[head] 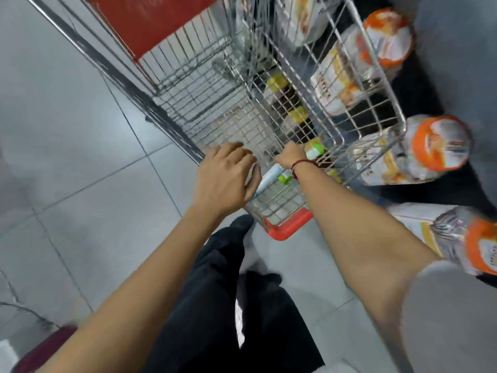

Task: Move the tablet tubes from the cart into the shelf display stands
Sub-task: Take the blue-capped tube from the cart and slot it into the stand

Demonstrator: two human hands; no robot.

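Note:
A wire shopping cart [242,103] stands in front of me, tilted in the blurred view. Several tablet tubes with yellow-green caps lie along its right side [277,83] [297,115]. My left hand [226,176] is at the cart's near corner, its fingers curled around the end of a white tablet tube with a green cap [271,176]. My right hand [291,156] reaches down into the cart with its fingers curled. Another tube [314,151] lies right beside that hand. Whether the hand grips it is hidden.
Bagged goods with orange lids [435,146] [387,39] fill dark shelves on the right, close to the cart. A red plastic corner bumper [290,224] marks the cart's near end. Grey floor tiles [80,157] spread to the left. My black trousers are below.

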